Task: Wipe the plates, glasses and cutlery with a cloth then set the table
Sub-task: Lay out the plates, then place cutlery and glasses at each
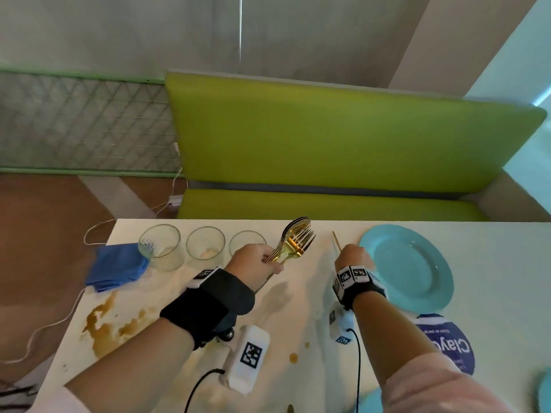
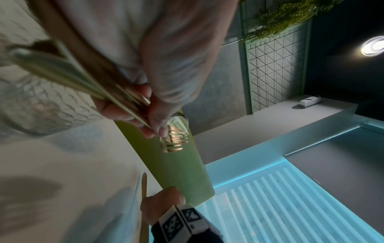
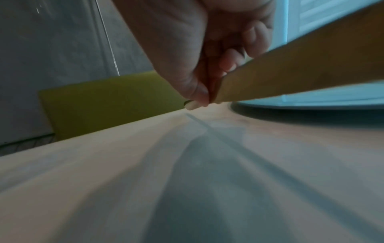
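My left hand (image 1: 253, 263) grips a bundle of gold forks and spoons (image 1: 293, 241) by the handles, heads fanned toward the table's far edge; the same cutlery bundle (image 2: 68, 72) crosses the left wrist view. My right hand (image 1: 351, 259) pinches one gold cutlery piece (image 1: 337, 241) just left of a turquoise plate (image 1: 408, 266). In the right wrist view, thumb and fingers (image 3: 197, 97) hold that gold piece (image 3: 301, 72) low over the white table (image 3: 187, 164). Three glasses (image 1: 161, 247) stand in a row at the far left edge.
A folded blue cloth (image 1: 117, 265) lies left of the glasses. Brown spills (image 1: 104, 323) stain the table's left part. A round blue-and-white coaster (image 1: 447, 344) sits near the plate. More turquoise plate rims (image 1: 544, 391) show at the bottom right. A green bench (image 1: 343, 138) stands beyond.
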